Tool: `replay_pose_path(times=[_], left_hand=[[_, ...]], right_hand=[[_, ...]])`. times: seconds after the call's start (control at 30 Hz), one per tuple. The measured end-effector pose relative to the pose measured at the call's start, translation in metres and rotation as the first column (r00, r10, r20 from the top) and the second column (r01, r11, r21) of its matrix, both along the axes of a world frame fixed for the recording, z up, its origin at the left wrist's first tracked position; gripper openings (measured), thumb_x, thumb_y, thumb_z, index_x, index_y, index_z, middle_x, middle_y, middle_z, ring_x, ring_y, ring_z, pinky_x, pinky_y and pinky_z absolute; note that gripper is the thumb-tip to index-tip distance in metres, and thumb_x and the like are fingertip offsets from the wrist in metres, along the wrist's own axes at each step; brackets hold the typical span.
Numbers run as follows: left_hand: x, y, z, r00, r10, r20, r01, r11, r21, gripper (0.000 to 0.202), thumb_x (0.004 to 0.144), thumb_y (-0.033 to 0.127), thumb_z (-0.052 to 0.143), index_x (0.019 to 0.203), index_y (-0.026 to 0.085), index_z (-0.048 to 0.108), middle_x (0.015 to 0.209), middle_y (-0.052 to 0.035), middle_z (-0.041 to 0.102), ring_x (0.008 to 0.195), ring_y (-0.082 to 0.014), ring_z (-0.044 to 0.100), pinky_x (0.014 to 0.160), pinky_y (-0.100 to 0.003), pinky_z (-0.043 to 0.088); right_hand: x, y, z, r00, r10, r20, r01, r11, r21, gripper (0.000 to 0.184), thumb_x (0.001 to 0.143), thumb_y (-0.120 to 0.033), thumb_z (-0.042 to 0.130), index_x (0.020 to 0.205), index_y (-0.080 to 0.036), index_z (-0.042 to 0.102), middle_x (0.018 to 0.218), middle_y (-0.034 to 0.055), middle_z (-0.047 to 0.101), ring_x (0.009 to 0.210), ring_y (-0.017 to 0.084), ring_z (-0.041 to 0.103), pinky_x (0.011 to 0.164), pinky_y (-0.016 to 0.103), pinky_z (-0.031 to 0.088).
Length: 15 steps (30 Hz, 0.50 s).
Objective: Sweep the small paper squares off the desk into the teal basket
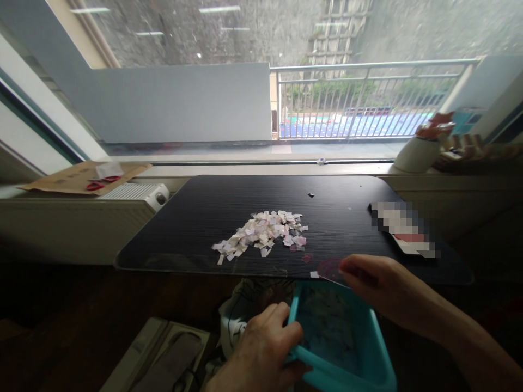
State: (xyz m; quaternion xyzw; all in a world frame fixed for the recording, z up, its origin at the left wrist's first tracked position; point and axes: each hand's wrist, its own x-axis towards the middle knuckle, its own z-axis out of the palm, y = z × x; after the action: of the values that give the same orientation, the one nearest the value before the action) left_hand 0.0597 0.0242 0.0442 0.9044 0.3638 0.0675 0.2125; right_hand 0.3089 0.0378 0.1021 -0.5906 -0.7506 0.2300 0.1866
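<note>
My left hand [263, 343] is closed on the near left rim of a turquoise plastic bin [382, 348], which sits just under the table's front edge. Pale scraps show dimly inside it. Above the bin, my right hand [378, 277] pinches a thin, pinkish see-through sheet [329, 270] flat at the table edge. A small white paper scrap [314, 274] lies at the sheet's left end. Farther back on the dark table [196, 207], a heap of small white and pinkish paper scraps [261, 234] is spread out, away from both hands.
A partly blurred flat object [402, 228] lies at the table's right. Red-handled scissors [96, 186] rest on a brown envelope [61, 177] at the left. A white vase [417, 152] stands on the sill. Below left is an open box [163, 348].
</note>
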Motion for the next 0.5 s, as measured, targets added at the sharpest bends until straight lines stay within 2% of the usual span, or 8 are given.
replay_pose_path(times=[0.1,0.23,0.33,0.4,0.5], left_hand=[[0.006,0.000,0.006,0.999,-0.047,-0.020,0.047,0.999,-0.018,0.030,0.068,0.024,0.081,0.079,0.020,0.053,0.091,-0.0025,0.051,0.086,-0.0225,0.050,0.065,-0.028,0.039],[0.009,0.002,0.010,0.997,-0.075,-0.018,0.075,0.997,-0.020,0.028,0.072,0.029,0.078,0.080,0.021,0.053,0.092,-0.0023,0.050,0.087,-0.0224,0.050,0.066,-0.028,0.039],[0.008,0.004,0.011,0.996,-0.090,-0.022,0.089,0.996,-0.029,0.028,0.073,0.030,0.077,0.081,0.021,0.052,0.093,-0.0023,0.050,0.088,-0.0225,0.049,0.066,-0.028,0.038],[0.005,0.005,0.011,0.996,-0.082,-0.026,0.081,0.996,-0.030,0.027,0.072,0.027,0.077,0.080,0.021,0.051,0.093,-0.0022,0.050,0.087,-0.0224,0.049,0.066,-0.028,0.038],[-0.002,0.005,0.010,1.000,-0.028,-0.012,0.028,1.000,-0.011,0.026,0.070,0.020,0.075,0.077,0.020,0.050,0.091,-0.0018,0.049,0.085,-0.0219,0.049,0.065,-0.028,0.037]], right_hand=[[0.001,-0.001,0.002,0.999,0.050,0.010,-0.050,0.998,0.030,0.016,0.088,-0.024,0.046,0.086,-0.023,0.062,0.079,-0.0012,0.063,0.068,0.012,0.055,0.062,0.022,0.040],[0.006,-0.005,0.003,0.992,0.094,0.084,-0.091,0.995,-0.034,0.016,0.087,-0.023,0.049,0.080,-0.023,0.063,0.071,-0.0020,0.061,0.060,0.011,0.052,0.056,0.022,0.038],[0.006,-0.002,0.003,0.993,0.089,0.074,-0.090,0.996,0.009,0.018,0.090,-0.025,0.046,0.088,-0.023,0.064,0.079,0.0000,0.062,0.067,0.012,0.055,0.061,0.022,0.039],[0.005,0.002,0.003,0.993,0.081,0.085,-0.086,0.995,0.053,0.021,0.092,-0.026,0.044,0.094,-0.023,0.064,0.084,0.0013,0.062,0.071,0.013,0.057,0.064,0.023,0.040],[0.004,0.008,0.006,0.984,0.119,0.135,-0.125,0.991,0.039,0.021,0.091,-0.026,0.044,0.095,-0.025,0.065,0.083,0.0008,0.061,0.070,0.013,0.056,0.063,0.023,0.039]])
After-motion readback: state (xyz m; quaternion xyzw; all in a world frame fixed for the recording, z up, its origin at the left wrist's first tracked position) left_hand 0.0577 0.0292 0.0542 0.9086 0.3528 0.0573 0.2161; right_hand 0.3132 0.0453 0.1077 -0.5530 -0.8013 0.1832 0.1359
